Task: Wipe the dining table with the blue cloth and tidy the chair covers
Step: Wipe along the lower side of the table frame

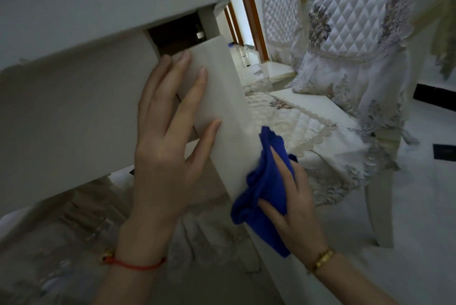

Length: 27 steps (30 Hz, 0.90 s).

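table leg (pixel 222 97) left, chair (pixel 345 132) right

Dim, cool light throughout. Pale glossy floor (pixel 419 206) at right, marked with black inlay strips (pixel 434 94). Brown wooden door frame (pixel 249 6) at far centre, with a brighter tiled corridor (pixel 240 58) beyond. Dark recess (pixel 177 33) at far left, holding something small, pale and unclear.

Dim, doorway backlight, blurry w/ edge warp.
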Each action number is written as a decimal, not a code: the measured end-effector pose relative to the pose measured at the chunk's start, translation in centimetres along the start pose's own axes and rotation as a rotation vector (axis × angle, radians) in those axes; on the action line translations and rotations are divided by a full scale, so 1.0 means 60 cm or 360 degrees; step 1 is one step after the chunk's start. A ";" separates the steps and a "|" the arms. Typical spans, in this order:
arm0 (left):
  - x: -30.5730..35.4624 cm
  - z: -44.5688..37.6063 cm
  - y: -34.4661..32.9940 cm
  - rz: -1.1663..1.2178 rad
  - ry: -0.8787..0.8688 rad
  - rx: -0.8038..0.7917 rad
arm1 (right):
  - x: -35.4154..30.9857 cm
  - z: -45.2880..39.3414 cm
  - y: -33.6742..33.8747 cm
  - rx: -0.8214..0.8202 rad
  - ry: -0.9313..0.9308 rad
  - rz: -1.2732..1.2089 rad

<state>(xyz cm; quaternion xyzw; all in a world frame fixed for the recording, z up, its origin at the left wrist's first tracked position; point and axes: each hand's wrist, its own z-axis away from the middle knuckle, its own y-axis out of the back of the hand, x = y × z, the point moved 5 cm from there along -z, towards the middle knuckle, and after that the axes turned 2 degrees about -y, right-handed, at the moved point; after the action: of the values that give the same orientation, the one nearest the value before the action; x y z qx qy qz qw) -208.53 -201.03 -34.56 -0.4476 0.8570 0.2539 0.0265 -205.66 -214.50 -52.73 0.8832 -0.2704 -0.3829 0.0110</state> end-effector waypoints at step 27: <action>0.126 0.340 -0.159 -0.0077 0.0067 -0.0397 | 0.217 0.286 -0.087 -0.0134 -0.0741 0.0064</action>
<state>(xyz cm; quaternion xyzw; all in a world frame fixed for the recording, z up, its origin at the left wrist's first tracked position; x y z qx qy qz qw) -209.30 -201.89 -58.29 -0.4733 0.8081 0.3483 -0.0411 -207.60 -213.14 -74.75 0.7642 -0.2671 -0.5870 -0.0073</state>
